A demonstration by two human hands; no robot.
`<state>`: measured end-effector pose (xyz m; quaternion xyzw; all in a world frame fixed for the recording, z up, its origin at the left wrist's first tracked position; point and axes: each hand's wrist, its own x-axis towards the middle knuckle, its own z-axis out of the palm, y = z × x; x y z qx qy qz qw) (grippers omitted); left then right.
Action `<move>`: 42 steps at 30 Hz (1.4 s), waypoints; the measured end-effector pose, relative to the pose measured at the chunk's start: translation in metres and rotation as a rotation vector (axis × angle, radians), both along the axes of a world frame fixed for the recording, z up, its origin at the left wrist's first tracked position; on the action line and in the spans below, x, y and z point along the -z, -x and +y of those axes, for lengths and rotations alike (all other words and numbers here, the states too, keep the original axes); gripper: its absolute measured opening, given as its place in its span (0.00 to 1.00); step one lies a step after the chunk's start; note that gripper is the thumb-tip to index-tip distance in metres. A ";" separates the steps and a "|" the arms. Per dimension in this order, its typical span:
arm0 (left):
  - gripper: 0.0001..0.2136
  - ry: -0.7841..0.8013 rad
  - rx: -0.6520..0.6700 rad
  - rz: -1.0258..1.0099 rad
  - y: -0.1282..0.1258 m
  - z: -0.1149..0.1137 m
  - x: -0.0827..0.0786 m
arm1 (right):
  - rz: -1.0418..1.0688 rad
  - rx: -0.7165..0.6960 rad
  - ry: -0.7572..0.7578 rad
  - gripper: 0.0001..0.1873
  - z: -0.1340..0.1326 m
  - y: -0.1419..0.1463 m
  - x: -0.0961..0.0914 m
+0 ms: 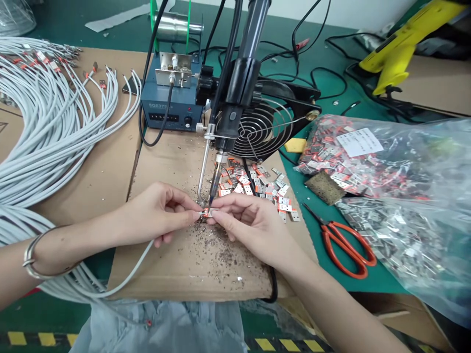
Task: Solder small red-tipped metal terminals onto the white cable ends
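My left hand (158, 213) pinches the end of a white cable (136, 262) that trails back under my wrist. My right hand (250, 223) pinches a small orange and silver terminal piece (206, 212) against that cable end. Both meet right under the tip of a fixed soldering iron (235, 93) and its solder feed tube (203, 169). A pile of the same terminal pieces (257, 184) lies just behind my right hand on the cardboard sheet (184, 264).
A big bundle of white cables (47, 127) fills the left. A blue solder station (171, 98) and a wire-guarded fan (261, 127) stand behind. Red scissors (342, 242), plastic bags of parts (386, 166) and a yellow glue gun (401, 44) are on the right.
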<state>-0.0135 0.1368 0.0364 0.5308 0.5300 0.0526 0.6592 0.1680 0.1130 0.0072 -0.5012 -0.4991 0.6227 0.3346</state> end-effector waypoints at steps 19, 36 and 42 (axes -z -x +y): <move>0.04 0.038 -0.062 -0.019 0.000 -0.001 -0.006 | 0.113 -0.022 0.023 0.05 0.002 -0.006 -0.002; 0.03 0.043 -0.070 -0.028 -0.002 0.001 -0.005 | 0.085 0.012 0.039 0.07 0.000 -0.007 -0.002; 0.04 0.043 -0.062 -0.041 -0.001 0.000 -0.005 | 0.119 0.025 0.070 0.07 -0.001 -0.007 -0.003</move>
